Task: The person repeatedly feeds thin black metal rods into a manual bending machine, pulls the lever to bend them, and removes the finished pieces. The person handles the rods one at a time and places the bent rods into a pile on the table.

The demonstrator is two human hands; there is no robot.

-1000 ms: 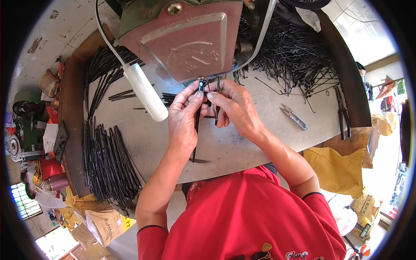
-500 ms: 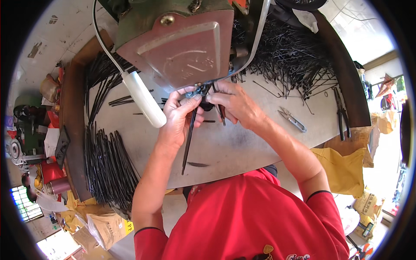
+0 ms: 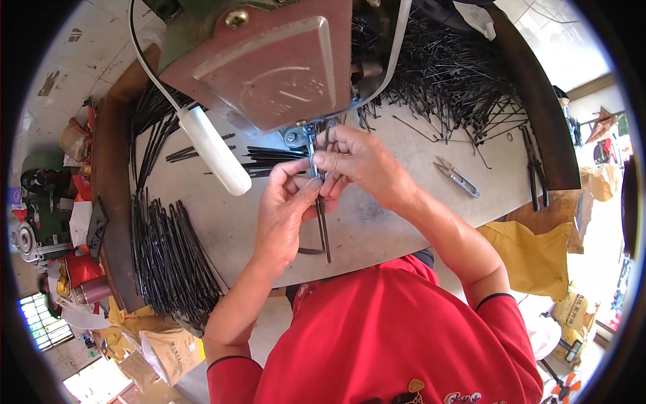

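My left hand [image 3: 284, 205] is closed, its thumb and fingers pinching a pair of thin black rods [image 3: 324, 232] that hang toward the table's front edge. My right hand [image 3: 363, 160] is closed just above it, gripping the upper part of the rods between thumb and fingertips. Both hands are close together under the maroon cover of a green machine [image 3: 269, 74]. The rods' upper ends rise to the machine's lower edge, where fingers partly hide them. Several more black rods [image 3: 272, 158] lie on the table behind my left hand.
A white lamp [image 3: 214, 149] hangs left of the machine. A dense bundle of black rods [image 3: 168, 256] lies at the left, and a tangled heap [image 3: 444, 81] fills the far right. Thread snips [image 3: 457, 178] and long-handled pliers [image 3: 533, 172] lie on the table's [image 3: 410, 202] right side.
My left hand has moved down and right, away from the machine, and the rods now hang closer to upright. My right hand has shifted slightly. The rods behind show more.
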